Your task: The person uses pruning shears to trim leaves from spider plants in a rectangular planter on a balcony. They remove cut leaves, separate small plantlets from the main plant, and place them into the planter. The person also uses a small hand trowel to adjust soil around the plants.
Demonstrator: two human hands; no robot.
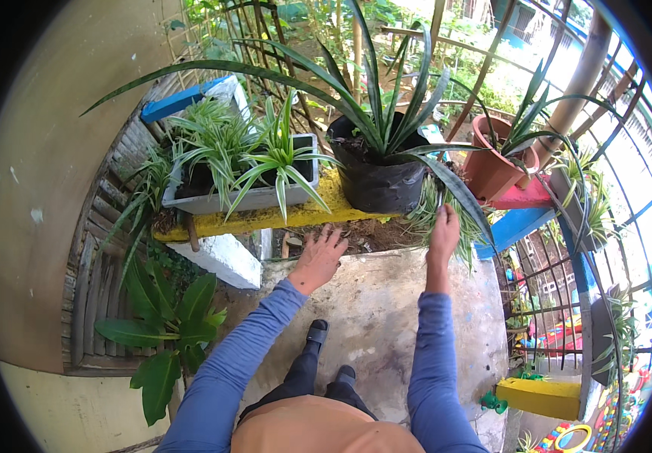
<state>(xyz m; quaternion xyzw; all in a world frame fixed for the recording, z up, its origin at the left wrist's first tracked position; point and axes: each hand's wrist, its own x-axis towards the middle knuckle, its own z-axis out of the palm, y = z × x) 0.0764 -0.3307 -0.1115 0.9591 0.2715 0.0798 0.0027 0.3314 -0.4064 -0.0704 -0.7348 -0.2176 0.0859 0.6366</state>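
My left hand (321,257) reaches over the soil bed under the yellow ledge (258,217), its fingers spread and holding nothing. My right hand (444,230) is closed around a bunch of striped spider plant leaves (468,253) that hang down below the ledge. Just above and left of that hand, a black plastic grow bag (379,185) with a long-leaved plant (375,113) rests on the ledge. One of its long dark leaves arches down past my right hand. Brown soil (375,235) shows between my hands.
A grey trough (247,200) with spider plants (213,143) stands on the ledge's left. Right of the grow bag is a terracotta-coloured pot (490,170). A broad-leaved plant (167,325) grows beside the left wall. Metal bars (548,294) and a yellow block (541,398) lie right of the concrete floor (386,317).
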